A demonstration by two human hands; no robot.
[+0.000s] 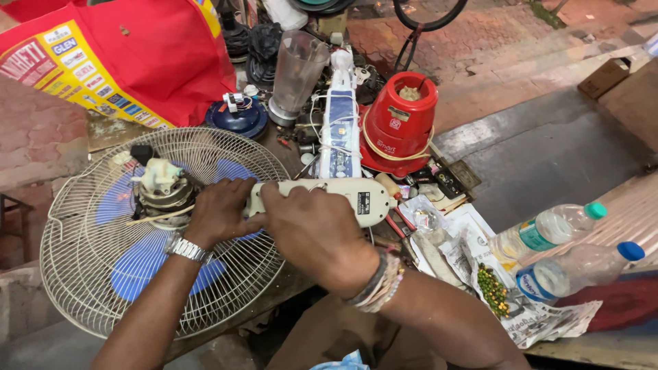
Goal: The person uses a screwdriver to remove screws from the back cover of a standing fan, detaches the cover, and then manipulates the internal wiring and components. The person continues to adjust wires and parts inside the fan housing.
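Two hands, head view: left hand (218, 211) and right hand (312, 229) were clamped on the cream fan neck (356, 199).
Location: over the wire guard (82, 274), beside the motor (163, 192).
Handling: judged rigid, fairly heavy; best gripped at the neck.
Hidden: fingertips, blade hub.

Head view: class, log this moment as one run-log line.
left hand: grips fan neck beside motor | right hand: over cream fan body | fan grille: lying flat, blue blades inside
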